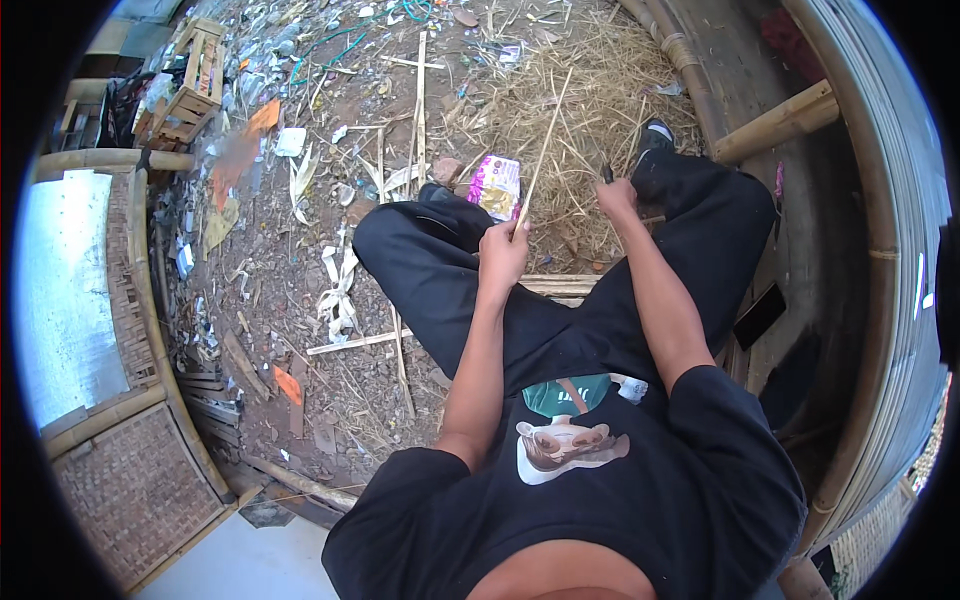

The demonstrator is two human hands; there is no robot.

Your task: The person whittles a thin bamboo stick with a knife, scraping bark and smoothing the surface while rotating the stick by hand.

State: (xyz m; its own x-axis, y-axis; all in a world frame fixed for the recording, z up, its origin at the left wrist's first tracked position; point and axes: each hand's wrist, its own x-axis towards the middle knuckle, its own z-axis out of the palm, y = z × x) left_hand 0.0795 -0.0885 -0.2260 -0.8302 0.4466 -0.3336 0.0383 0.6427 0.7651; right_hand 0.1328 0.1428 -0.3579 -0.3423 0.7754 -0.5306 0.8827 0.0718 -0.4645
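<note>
My left hand (503, 258) is closed around the lower end of a thin bamboo strip (547, 150), which slants up and away to the right. To its right, my right hand (616, 198) grips a short dark tool (607, 173); only a small part pokes out past the fingers, so its kind is unclear. The tool and the strip are apart. Several pale strips (560, 287) lie crosswise between my legs, below both hands. Just beyond my left hand, a pink and white packet (495, 187) rests on the ground beside a heap of shavings (590, 120).
A wooden crate (195, 85) stands at the far left. Long thin sticks (421, 110) lie on the littered ground. A dark phone (760, 316) sits by my right thigh, near bamboo poles (885, 250). Woven panels (140, 490) border the left side.
</note>
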